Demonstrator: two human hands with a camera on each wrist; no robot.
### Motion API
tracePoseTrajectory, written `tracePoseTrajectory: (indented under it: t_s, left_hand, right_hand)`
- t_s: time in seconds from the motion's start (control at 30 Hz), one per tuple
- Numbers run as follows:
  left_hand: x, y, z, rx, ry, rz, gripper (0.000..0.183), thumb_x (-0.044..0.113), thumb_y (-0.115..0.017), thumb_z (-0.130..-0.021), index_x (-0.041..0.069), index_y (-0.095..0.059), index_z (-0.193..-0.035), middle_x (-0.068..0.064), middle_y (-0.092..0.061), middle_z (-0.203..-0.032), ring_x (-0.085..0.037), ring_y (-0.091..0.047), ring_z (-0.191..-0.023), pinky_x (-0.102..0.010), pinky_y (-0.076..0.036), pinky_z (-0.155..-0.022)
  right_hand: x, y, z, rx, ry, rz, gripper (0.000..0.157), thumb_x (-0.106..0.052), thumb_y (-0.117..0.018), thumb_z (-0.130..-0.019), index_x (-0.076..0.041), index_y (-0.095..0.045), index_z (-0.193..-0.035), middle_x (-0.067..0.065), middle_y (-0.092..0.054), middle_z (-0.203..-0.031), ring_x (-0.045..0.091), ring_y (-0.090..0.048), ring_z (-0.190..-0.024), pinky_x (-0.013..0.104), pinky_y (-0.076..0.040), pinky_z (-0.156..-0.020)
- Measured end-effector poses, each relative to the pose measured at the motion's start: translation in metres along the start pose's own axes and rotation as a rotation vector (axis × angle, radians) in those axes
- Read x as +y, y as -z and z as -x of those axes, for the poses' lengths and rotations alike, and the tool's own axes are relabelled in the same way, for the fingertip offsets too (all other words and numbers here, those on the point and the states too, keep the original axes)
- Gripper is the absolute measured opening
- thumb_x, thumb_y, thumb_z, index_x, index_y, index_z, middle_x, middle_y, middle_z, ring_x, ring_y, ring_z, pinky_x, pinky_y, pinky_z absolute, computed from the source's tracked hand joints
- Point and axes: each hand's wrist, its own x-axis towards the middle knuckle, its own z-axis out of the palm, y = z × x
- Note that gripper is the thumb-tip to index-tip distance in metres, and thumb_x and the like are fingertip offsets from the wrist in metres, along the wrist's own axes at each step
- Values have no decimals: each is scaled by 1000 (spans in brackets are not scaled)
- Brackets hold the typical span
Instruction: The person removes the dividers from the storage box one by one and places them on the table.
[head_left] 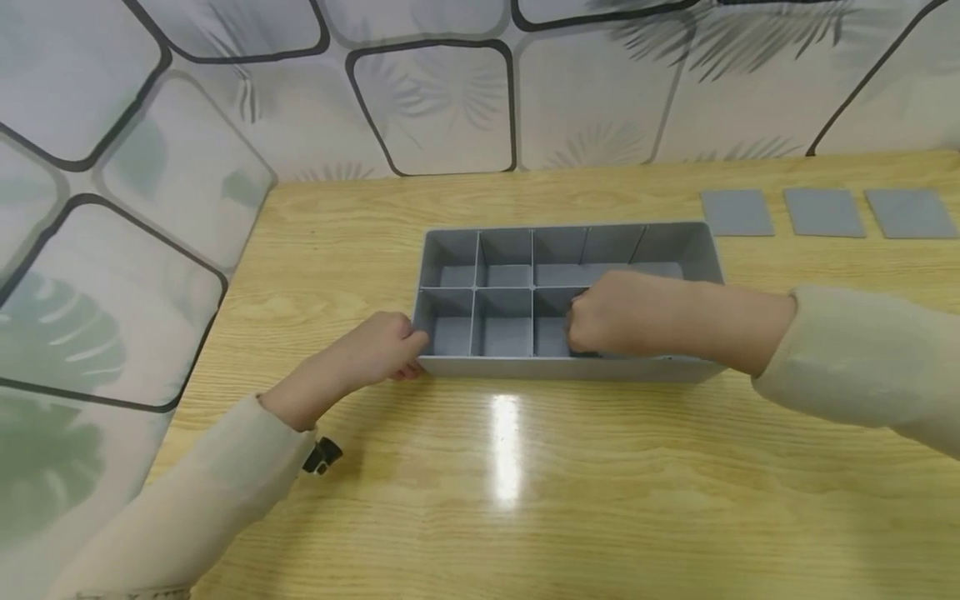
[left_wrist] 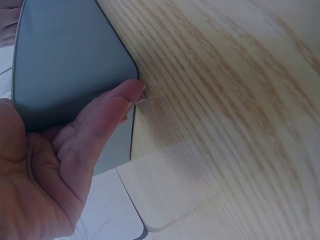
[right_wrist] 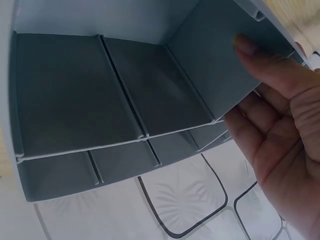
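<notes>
A long grey divider box (head_left: 480, 368) lies on the table, split into two rows by a lengthwise partition. Cross dividers cut its left part into small compartments. My left hand (head_left: 378, 346) grips the box's front left corner, with the thumb at the rim and fingers along the outer wall (left_wrist: 60, 55). Over the front row, right of the middle, my right hand (head_left: 622, 312) reaches into the box. Its thumb and fingers pinch a grey divider (right_wrist: 215, 55) from either side, as the right wrist view shows. From above, the hand hides most of that divider.
Three loose grey square plates (head_left: 737, 212) lie in a row on the table behind the box's right end. A light wood table (head_left: 360, 500) carries everything. Patterned fabric (head_left: 435, 108) rises along its back and left edges. A small black object (head_left: 322, 456) shows beside the left cuff.
</notes>
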Motion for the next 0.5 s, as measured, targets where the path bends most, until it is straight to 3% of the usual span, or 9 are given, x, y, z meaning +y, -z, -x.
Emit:
tracePoseTrajectory:
  t_s: [0.5]
  left_hand:
    - [-1,-1,0,14,-17,4,36,15,-37,-89,-5,-63,-73,-12,-68,-70,-19,-64,-61,-29,-54,-58]
  right_hand:
    - [1,-2,-4,17,14,120,31,5,-64,-76,-13,-50,-56,-4,-48,-54,8,-26,-52,24,-30,-42]
